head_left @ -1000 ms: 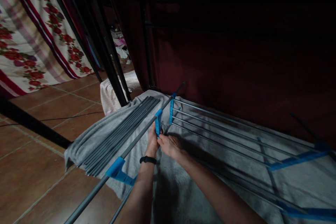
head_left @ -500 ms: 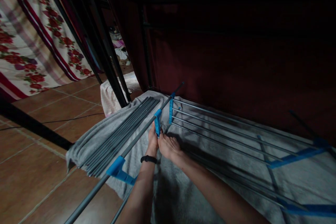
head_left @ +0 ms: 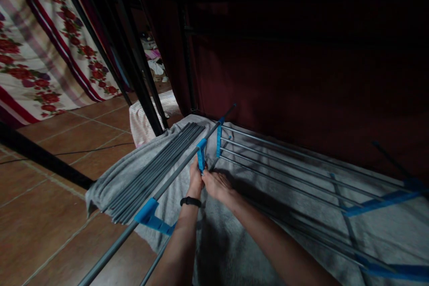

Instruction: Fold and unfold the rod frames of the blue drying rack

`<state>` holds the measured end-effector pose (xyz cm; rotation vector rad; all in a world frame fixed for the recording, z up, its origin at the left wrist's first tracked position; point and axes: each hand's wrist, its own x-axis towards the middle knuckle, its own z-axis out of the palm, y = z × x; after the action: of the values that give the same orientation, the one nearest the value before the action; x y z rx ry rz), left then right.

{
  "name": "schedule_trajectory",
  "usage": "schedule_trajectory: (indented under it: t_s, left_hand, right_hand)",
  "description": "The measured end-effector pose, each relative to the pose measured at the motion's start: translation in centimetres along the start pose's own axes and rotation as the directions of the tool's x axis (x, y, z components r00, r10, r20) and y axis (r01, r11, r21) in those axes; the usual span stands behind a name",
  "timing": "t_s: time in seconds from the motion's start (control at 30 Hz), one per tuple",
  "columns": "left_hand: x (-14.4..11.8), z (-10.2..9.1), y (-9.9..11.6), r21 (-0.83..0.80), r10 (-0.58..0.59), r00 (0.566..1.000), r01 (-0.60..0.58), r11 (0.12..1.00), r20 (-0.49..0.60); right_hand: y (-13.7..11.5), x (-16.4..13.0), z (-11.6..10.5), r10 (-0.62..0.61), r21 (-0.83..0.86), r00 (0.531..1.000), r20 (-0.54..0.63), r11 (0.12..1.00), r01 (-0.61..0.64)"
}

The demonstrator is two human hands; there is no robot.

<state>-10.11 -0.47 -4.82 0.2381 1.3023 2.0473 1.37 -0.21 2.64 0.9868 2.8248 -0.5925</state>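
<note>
A blue plastic bracket (head_left: 201, 156) hangs from a long grey tube (head_left: 179, 172) that runs slantwise across the view. My left hand (head_left: 195, 179), with a black band on its wrist, is closed around the bracket's lower end. Fingers bent, my right hand (head_left: 216, 186) presses against the same end from the right; what lies between its fingertips is hidden. Beyond the hands, a second blue bracket (head_left: 219, 140) on the tube carries several thin metal rods (head_left: 284, 156) reaching right. Nearer me, another blue bracket (head_left: 152, 216) sits on the tube, left of my forearm.
A bundle of loose grey tubes (head_left: 157, 172) lies on the grey blanket (head_left: 129, 172) at left. Blue end pieces (head_left: 382, 203) hold the rods at right. Dark metal posts (head_left: 144, 85) and a maroon cloth (head_left: 284, 80) stand behind. Tiled floor (head_left: 43, 232) shows at left.
Both hands stay at the bracket's lower end with almost the same grip. The view has shifted very slightly; nothing else visibly moves.
</note>
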Motion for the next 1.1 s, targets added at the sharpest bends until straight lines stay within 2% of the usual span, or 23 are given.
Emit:
schedule_trajectory:
  t_s: [0.3, 0.5, 0.87, 1.1]
  left_hand:
    - [0.5, 0.1, -0.3, 0.032, 0.021, 0.999, -0.020, 0.999, -0.034]
    - [0.1, 0.4, 0.0, 0.035, 0.025, 0.999, -0.024, 0.999, -0.028]
    - [-0.1, 0.7, 0.2, 0.042, 0.050, 0.996, -0.047, 0.998, -0.067]
    - [-0.7, 0.7, 0.5, 0.055, 0.100, 0.989, -0.094, 0.994, -0.111]
  right_hand:
    - [1.0, 0.1, -0.4, -0.055, 0.091, 0.999, 0.000, 0.994, 0.054]
    - [0.8, 0.0, -0.1, -0.050, 0.025, 0.999, -0.020, 0.998, 0.050]
    - [1.4, 0.3, -0.1, -0.073, 0.046, 0.997, -0.025, 0.996, 0.074]
    - [0.3, -0.1, 0.5, -0.005, -0.033, 0.998, -0.057, 0.999, 0.003]
